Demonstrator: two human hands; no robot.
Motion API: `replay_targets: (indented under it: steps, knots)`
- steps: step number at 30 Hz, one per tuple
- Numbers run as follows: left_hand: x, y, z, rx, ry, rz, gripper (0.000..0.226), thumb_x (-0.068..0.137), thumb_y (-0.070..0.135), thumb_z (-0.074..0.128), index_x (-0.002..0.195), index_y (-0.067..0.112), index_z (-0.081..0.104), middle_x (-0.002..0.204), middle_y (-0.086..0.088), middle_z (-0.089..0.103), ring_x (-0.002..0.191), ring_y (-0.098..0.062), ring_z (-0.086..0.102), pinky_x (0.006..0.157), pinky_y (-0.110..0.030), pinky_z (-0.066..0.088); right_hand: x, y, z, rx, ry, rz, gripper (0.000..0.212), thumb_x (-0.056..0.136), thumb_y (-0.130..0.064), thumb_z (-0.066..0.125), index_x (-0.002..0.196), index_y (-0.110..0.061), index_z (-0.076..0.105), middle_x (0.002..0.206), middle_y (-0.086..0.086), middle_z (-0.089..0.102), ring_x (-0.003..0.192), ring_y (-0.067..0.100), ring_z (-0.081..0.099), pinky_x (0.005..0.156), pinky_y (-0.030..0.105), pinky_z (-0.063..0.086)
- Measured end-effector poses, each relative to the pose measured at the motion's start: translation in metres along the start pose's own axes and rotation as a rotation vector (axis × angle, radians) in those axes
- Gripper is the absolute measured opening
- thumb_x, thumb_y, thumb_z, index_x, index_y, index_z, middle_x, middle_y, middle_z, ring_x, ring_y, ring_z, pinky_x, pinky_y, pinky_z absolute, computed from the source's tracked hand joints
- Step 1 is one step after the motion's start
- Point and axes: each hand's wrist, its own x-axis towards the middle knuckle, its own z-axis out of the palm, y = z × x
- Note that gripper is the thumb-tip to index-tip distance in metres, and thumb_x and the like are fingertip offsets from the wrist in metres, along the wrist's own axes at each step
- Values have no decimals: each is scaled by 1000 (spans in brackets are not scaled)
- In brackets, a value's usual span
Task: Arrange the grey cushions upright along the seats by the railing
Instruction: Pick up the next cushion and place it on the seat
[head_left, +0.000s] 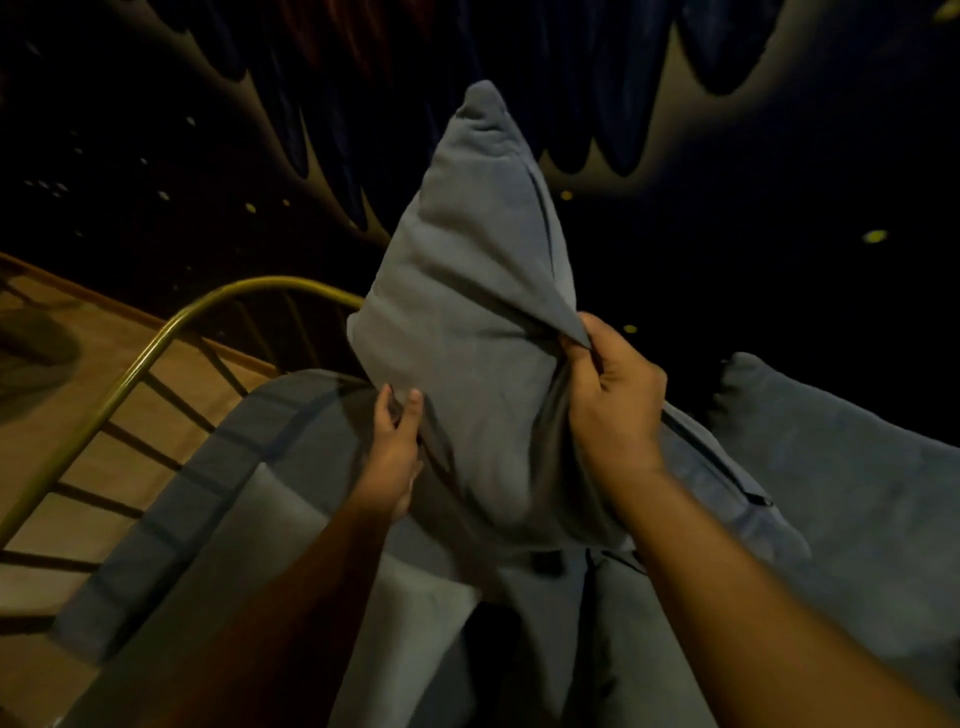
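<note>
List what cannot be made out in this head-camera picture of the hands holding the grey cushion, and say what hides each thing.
- Head view: the held cushion hides part of the brass railing and the seat back behind it.
- The left hand fingers are tucked behind the fabric.
- The second cushion is cut off by the right edge.
- Beyond the railing is too dark to read.
- The seat front is hidden by the forearms.

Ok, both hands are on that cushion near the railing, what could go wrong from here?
1. The right hand pinches only a fold of cover on the grey cushion, and the left hand grips its edge; the fabric could slip.
2. The cushion stands on one corner, so it may topple once released.
3. The brass railing is close on the left with a drop beyond; a fumbled cushion might go over.
</note>
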Motion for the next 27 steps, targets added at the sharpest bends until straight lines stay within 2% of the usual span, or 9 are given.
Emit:
replay_targets:
  steps: [2, 5, 8, 10, 13, 16, 20, 24, 27]
  knots:
    - [-10, -3, -4, -28, 39, -39, 70, 81, 69, 47, 143, 47, 23, 149, 6, 41, 132, -26, 43, 102, -44, 39, 4, -14, -12, 45, 22, 25, 24, 96, -24, 50, 109, -23, 70, 86, -8, 70, 79, 3, 63, 74, 32, 54]
    - [-20, -5, -13, -135, 41, -152, 94, 59, 90, 46, 138, 39, 41, 137, 7, 55, 124, -24, 53, 90, -40, 49, 7, -30, -35, 139, 70, 41, 21, 97, -25, 50, 101, -22, 70, 85, -8, 70, 81, 6, 65, 75, 34, 55]
    - [-26, -6, -27, -164, -20, -197, 86, 74, 85, 27, 136, 29, 47, 139, 5, 52, 129, -25, 46, 107, -42, 39, 7, -31, -57, 194, 98, 52, 21, 97, -24, 49, 104, -20, 69, 93, -8, 70, 89, 7, 66, 80, 33, 56]
    - [-29, 0, -34, -130, -48, -177, 77, 76, 82, 34, 129, 30, 54, 140, 3, 52, 122, -26, 51, 97, -39, 45, 0, -28, -71, 150, 66, 62, 22, 98, -25, 49, 109, -22, 67, 98, -11, 69, 93, 4, 65, 83, 32, 55]
    - [-39, 9, -31, -19, -21, -190, 64, 74, 77, 52, 116, 29, 64, 120, 2, 64, 104, -26, 59, 88, -42, 51, -14, -20, -93, 51, 7, 119, 22, 96, -35, 51, 115, -29, 59, 99, -20, 64, 94, -1, 62, 85, 33, 55]
    - [-66, 8, -16, -6, -45, -64, 57, 75, 77, 49, 110, 34, 64, 107, 8, 67, 100, -21, 61, 84, -38, 50, -38, -11, -123, -17, 18, 185, 41, 90, -45, 57, 126, -29, 48, 112, -16, 59, 102, 6, 59, 89, 35, 52]
    - [-90, -14, -3, 48, -64, -5, 84, 52, 88, 58, 123, 43, 57, 126, 8, 64, 114, -25, 60, 96, -49, 49, -86, 5, -167, -68, 90, 283, 78, 71, -63, 63, 135, -30, 33, 123, -13, 48, 105, 6, 49, 85, 25, 42]
    - [-131, -46, 26, 159, -112, 15, 90, 59, 81, 63, 132, 30, 47, 129, 2, 61, 112, -24, 61, 96, -48, 49, -132, 41, -213, -58, 177, 428, 101, 60, -68, 67, 143, -34, 21, 142, -4, 42, 119, 14, 46, 95, 32, 41]
    - [-162, -70, 59, 226, -274, 55, 81, 67, 68, 69, 132, 25, 48, 126, -6, 63, 109, -26, 64, 91, -50, 53, -167, 71, -256, -70, 230, 486, 103, 61, -64, 71, 145, -35, 18, 147, -3, 38, 127, 18, 44, 100, 35, 39]
